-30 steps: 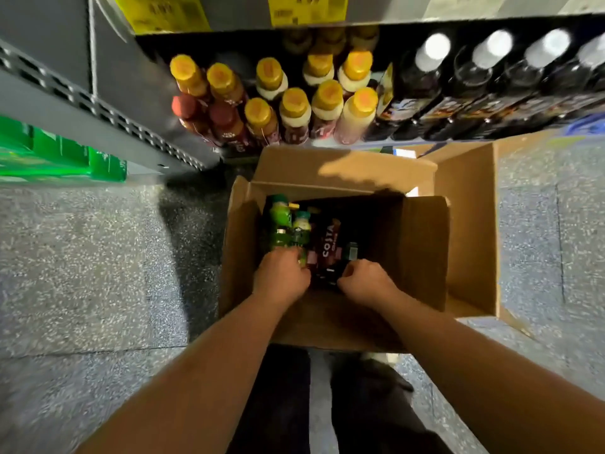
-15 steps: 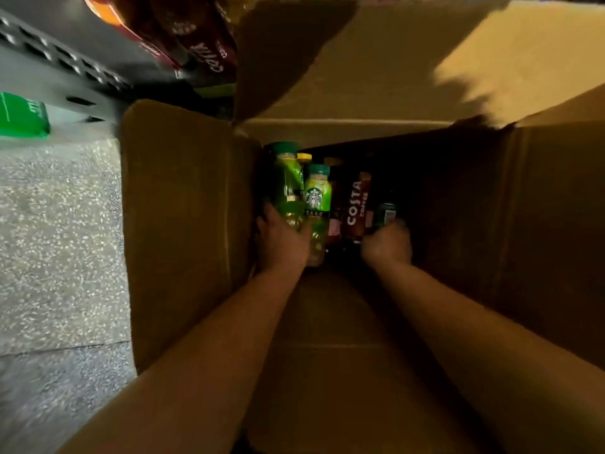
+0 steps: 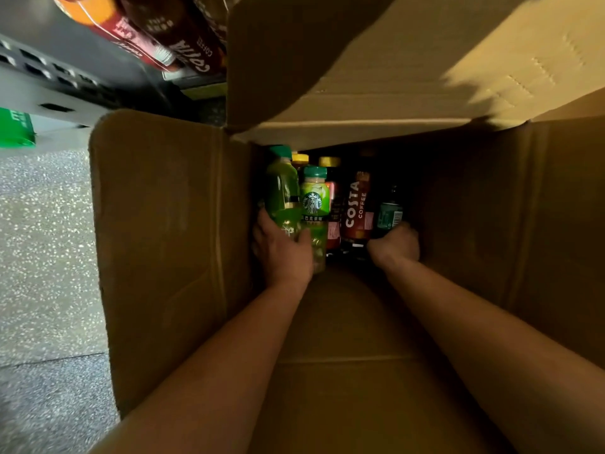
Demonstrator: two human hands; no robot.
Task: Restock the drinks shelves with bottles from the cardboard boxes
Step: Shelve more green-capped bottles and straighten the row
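Both arms reach deep into an open cardboard box [image 3: 157, 257]. At its far end stand several bottles: a clear green bottle [image 3: 282, 194], a green Starbucks bottle [image 3: 314, 204], a dark Costa Coffee bottle [image 3: 357, 208] and a small dark green-labelled bottle [image 3: 390, 215]. My left hand [image 3: 281, 247] grips the lower part of the clear green bottle, thumb against the Starbucks bottle. My right hand [image 3: 396, 245] is curled around the base of the small dark bottle, beside the Costa bottle. Two yellow caps show behind.
The box's far flap [image 3: 393, 60] stands up in front of the shelf. Costa bottles [image 3: 193, 44] lie on the shelf at top left above a grey shelf rail [image 3: 49, 77]. Speckled floor [image 3: 42, 240] lies left, with a green package [image 3: 16, 127].
The view has dropped from above the box to close inside it. Both hands went deeper and now grip bottles; between the last two frames they barely moved.
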